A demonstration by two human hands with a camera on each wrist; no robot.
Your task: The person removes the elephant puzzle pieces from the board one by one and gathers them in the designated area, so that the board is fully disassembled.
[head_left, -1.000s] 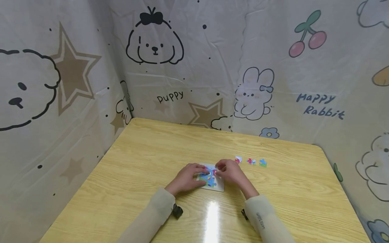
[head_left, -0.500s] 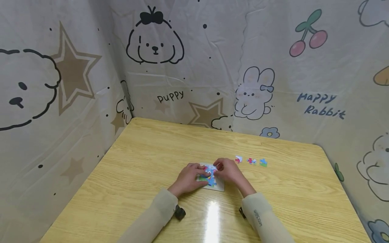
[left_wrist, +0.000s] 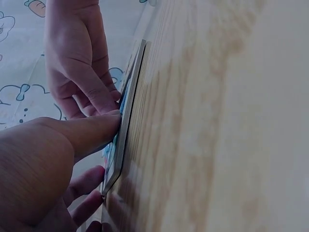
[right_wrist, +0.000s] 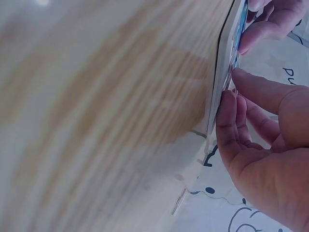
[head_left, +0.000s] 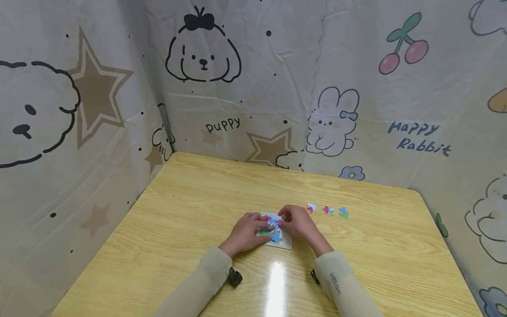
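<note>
A small jigsaw puzzle board point(head_left: 287, 242) with a white border lies flat on the table, partly filled with blue, pink and green pieces. My left hand point(head_left: 245, 233) rests on its left side, fingers spread over the picture; the left wrist view shows the thumb point(left_wrist: 99, 129) pressing on the pieces. At the upper right of the board, my right hand point(head_left: 298, 222) pinches a pink-and-white puzzle piece point(head_left: 281, 223) between thumb and fingers, down at the picture's surface. Fingers hide part of that piece. From the right wrist, its fingertips point(right_wrist: 228, 99) show right at the board's edge.
Three loose puzzle pieces sit in a row beyond the right hand: a red-and-white one point(head_left: 311, 207), a red one point(head_left: 328, 210) and a blue-green one point(head_left: 343, 212). The wooden table point(head_left: 190, 198) is backed by a printed cloth point(head_left: 245, 79) on several sides.
The right hand has shifted slightly up and left along the board with the piece. My left hand has slid slightly right over the picture. The loose pieces stay put.
</note>
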